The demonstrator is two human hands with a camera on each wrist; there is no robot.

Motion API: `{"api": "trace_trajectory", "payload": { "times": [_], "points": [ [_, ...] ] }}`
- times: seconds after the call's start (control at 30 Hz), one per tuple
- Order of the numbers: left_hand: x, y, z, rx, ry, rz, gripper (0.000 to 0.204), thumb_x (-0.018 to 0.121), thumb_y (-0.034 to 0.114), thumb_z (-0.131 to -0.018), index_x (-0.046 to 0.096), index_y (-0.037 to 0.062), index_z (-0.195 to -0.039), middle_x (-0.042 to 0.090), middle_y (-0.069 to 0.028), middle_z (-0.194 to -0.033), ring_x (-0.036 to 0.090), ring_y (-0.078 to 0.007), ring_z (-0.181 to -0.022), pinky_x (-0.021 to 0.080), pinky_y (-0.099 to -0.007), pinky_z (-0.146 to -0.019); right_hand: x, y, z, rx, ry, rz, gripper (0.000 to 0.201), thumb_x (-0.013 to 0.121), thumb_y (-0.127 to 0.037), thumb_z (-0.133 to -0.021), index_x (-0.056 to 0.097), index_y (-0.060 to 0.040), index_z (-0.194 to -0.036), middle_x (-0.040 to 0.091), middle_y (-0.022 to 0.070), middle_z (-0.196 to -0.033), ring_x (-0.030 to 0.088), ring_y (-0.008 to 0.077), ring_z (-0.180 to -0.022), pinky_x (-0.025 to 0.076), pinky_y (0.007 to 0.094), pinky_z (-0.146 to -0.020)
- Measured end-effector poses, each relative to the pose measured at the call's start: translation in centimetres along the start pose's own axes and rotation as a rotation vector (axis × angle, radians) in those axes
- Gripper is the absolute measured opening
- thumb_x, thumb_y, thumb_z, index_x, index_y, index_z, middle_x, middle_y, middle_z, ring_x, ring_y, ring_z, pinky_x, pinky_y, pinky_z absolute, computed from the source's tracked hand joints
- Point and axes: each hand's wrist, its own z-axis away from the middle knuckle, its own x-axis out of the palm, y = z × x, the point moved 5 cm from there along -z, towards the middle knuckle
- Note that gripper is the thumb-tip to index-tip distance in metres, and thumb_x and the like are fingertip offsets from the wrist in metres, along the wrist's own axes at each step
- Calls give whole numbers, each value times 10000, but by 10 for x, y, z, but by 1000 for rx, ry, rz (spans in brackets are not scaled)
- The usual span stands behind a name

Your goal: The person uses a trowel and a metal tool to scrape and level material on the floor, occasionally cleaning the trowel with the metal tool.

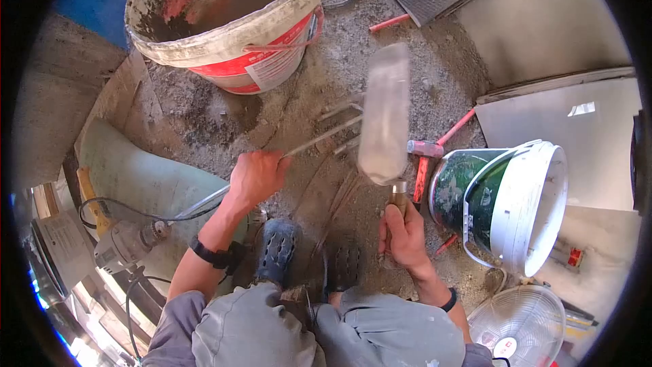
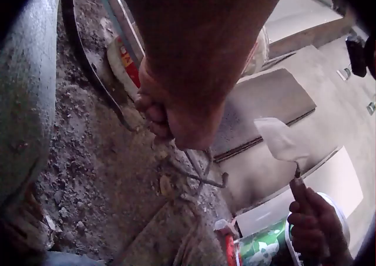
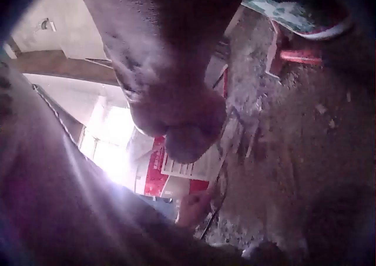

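Observation:
My right hand [image 1: 405,236] grips the wooden handle of a trowel [image 1: 384,119]. Its long metal blade points away from me and is blurred in the head view. My left hand [image 1: 257,178] is curled round a thin metal mixing rod [image 1: 324,137]. Several bent prongs at the rod's far end stand over the dusty floor, close to the trowel blade. In the left wrist view the crossed prongs [image 2: 202,181] show below the fist. A silver shaft continues behind my left wrist toward a drill [image 1: 125,248] at the left. In the right wrist view, the trowel is hidden behind my hand.
A big mortar-stained bucket [image 1: 282,61] stands at the back left. A green and white bucket [image 1: 489,207] lies on its side at the right, beside a red-handled hammer [image 1: 424,156]. A fan [image 1: 519,326] is at lower right; a pale curved sheet [image 1: 146,170] lies left. Cables cross the floor.

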Motion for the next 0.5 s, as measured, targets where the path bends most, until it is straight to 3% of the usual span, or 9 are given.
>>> {"api": "trace_trajectory", "payload": {
  "times": [0.03, 0.13, 0.23, 0.37, 0.47, 0.5],
  "points": [
    [-4, 1, -3, 2, 15, 5, 351, 597, 344, -991, 674, 31, -852, 692, -233, -769, 688, -454, -757, 560, -547, -683, -1, -1, -3, -106, 38, -44, 319, 548, -323, -1082, 504, -43, -935, 560, 35, -640, 547, 130, -461, 411, 288, -426],
    [-7, 3, -6, -2, 26, -4, 353, 600, 344, -990, 673, 33, -838, 691, -235, -770, 688, -454, -758, 560, -547, -682, -4, 24, -14, 150, -169, 0, 324, 521, -327, -1091, 503, -40, -940, 554, 37, -642, 540, 129, -460, 412, 287, -421],
    [-4, -1, -7, -5, 22, 12, 323, 623, 322, -971, 650, 34, -826, 674, -238, -765, 665, -471, -762, 534, -562, -674, -13, 2, -3, 219, -77, -71, 324, 514, -329, -1093, 502, -42, -943, 538, 35, -621, 535, 130, -461, 414, 291, -422],
    [0, -2, -6, 19, 46, 50, 315, 636, 317, -964, 645, 34, -829, 660, -241, -750, 652, -479, -755, 521, -568, -672, -18, 4, -1, -124, 22, -51, 313, 531, -332, -1088, 512, -49, -955, 535, 30, -616, 531, 126, -460, 418, 296, -419],
    [-1, -3, -5, 21, 49, 54, 323, 638, 326, -966, 659, 28, -844, 657, -240, -736, 656, -476, -752, 525, -564, -678, -22, 25, -7, 251, -178, -10, 286, 519, -310, -1092, 512, -46, -983, 539, 26, -618, 521, 120, -451, 412, 293, -414],
    [-2, -3, -4, 13, 35, 42, 324, 637, 327, -967, 663, 28, -846, 658, -241, -739, 656, -476, -757, 526, -564, -681, -27, 21, -4, 198, -123, 28, 292, 520, -316, -1089, 508, -48, -973, 538, 32, -623, 520, 128, -445, 415, 295, -411]
  ]
}}
